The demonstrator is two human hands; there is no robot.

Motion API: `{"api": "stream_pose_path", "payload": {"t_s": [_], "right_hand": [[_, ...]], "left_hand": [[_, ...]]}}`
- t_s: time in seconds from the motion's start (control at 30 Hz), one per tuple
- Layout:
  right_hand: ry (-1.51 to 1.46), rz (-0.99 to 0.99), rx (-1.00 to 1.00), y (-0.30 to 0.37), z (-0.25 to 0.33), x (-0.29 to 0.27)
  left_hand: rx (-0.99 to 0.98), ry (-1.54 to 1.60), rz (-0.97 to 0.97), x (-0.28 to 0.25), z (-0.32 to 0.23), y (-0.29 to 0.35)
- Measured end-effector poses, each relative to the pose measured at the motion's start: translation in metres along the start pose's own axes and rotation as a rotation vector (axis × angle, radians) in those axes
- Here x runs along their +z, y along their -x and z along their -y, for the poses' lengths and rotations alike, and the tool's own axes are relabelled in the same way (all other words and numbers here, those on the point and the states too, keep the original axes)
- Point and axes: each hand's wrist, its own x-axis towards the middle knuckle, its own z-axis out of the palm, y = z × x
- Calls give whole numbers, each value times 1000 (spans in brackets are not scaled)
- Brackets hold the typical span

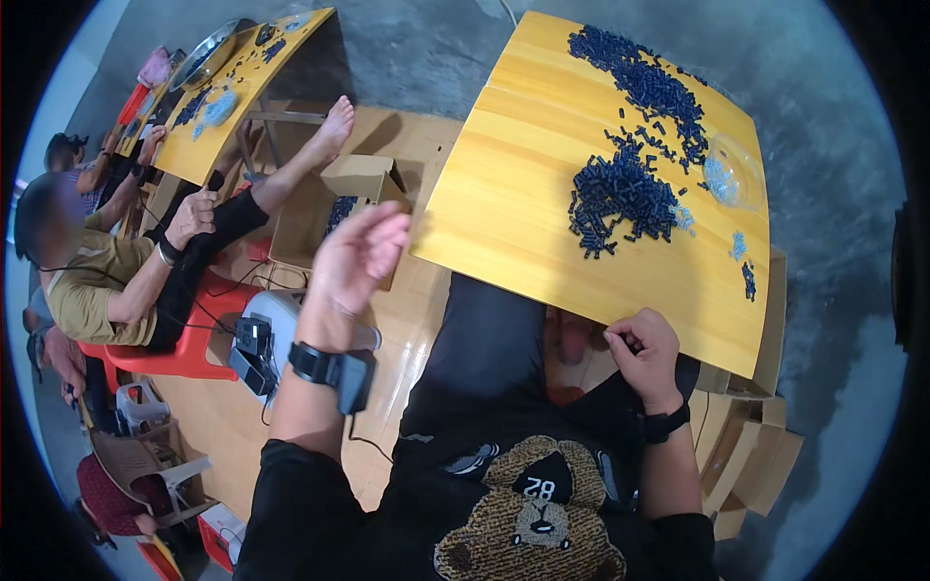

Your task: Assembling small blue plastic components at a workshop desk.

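Note:
My left hand [363, 257] is raised left of the table's near corner, above an open cardboard box [363, 177] with dark pieces inside. Its fingers are stretched out, and nothing shows in them. At the table's near edge, my right hand [647, 356] is closed in a pinch, with a small black piece [632, 344] just visible between thumb and fingers. Ahead of it on the yellow wooden table [504, 194] lies a heap of short black tube-like pieces [620, 194]. Small clear pieces [684, 219] lie at the heap's right side.
More black pieces [649, 82] spread toward the far edge. A clear bowl [733, 174] with pale pieces stands at the right. A person [107, 271] sits on a red stool [194, 334] to the left, near a second table [208, 140]. Cardboard [751, 460] stands at lower right.

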Motion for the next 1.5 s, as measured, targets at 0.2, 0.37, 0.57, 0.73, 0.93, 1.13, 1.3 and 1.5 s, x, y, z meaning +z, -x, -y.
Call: {"api": "stream_pose_path", "payload": {"t_s": [0.2,0.37,0.57,0.73,0.93,1.13,1.3,1.5], "right_hand": [[28,-8,-35,-3,-2,-5],[15,41,-22,-5,-2,-12],[-147,166,-16,-8,-19,-31],[-25,181,-18,-32,-12,-44],[14,59,63,-63,-5,-29],[182,-88,-21,-94,-6,-24],[190,-144,15,-105,-12,-23],[206,-139,18,-119,-12,-27]], "left_hand": [[-153,-353,199,106,62,-8],[15,-430,216,125,99,-35],[45,-313,200,127,126,-53],[158,-439,275,126,141,-56],[164,-451,270,119,138,-58],[-41,-239,306,121,124,-64],[-78,-244,313,118,124,-66],[-92,-210,314,120,122,-66]]}}
